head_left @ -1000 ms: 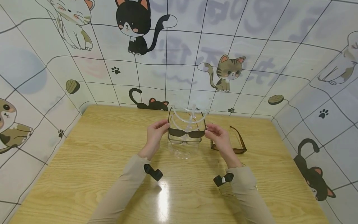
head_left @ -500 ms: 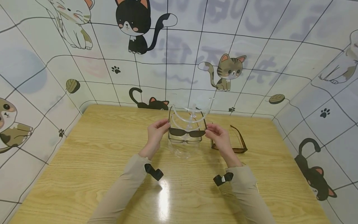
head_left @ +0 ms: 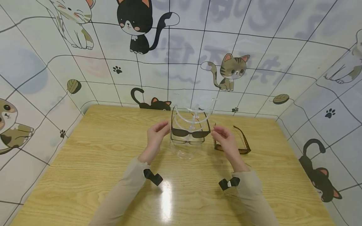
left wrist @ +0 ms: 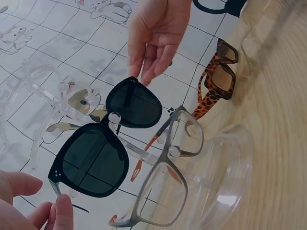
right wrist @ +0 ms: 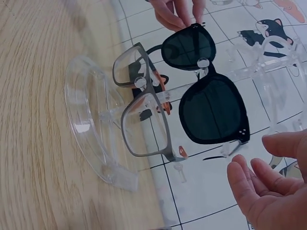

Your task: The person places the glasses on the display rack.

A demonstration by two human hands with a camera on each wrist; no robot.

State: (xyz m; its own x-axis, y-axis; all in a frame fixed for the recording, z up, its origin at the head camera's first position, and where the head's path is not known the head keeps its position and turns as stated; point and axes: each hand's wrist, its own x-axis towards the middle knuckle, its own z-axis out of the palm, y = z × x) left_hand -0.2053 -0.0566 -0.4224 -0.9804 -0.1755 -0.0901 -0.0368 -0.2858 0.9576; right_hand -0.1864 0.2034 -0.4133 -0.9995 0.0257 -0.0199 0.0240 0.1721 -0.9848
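Observation:
Dark sunglasses (head_left: 200,134) sit on a clear plastic display stand (right wrist: 79,112), resting on its upper peg. Grey-framed eyeglasses (left wrist: 162,160) rest on the lower peg, just beneath them. My left hand (head_left: 156,136) is beside the left temple, thumb and fingers parted; whether a fingertip still touches it I cannot tell. On the other side my right hand (head_left: 227,142) is held apart from the sunglasses, with a visible gap and nothing in its loosely bent fingers. Tortoiseshell sunglasses (head_left: 244,151) lie on the table behind the right hand, partly hidden by it.
The wooden table (head_left: 99,150) meets a wall covering (head_left: 186,50) printed with cartoon cats. Under my right forearm shows part of a thin, clear-looking frame (head_left: 230,195). Empty upper arms of the stand rise behind the sunglasses.
Both hands held the sunglasses by the temples before. Now the fingers have loosened; the right hand has moved off to the right and the left slightly left. The sunglasses stay on the stand.

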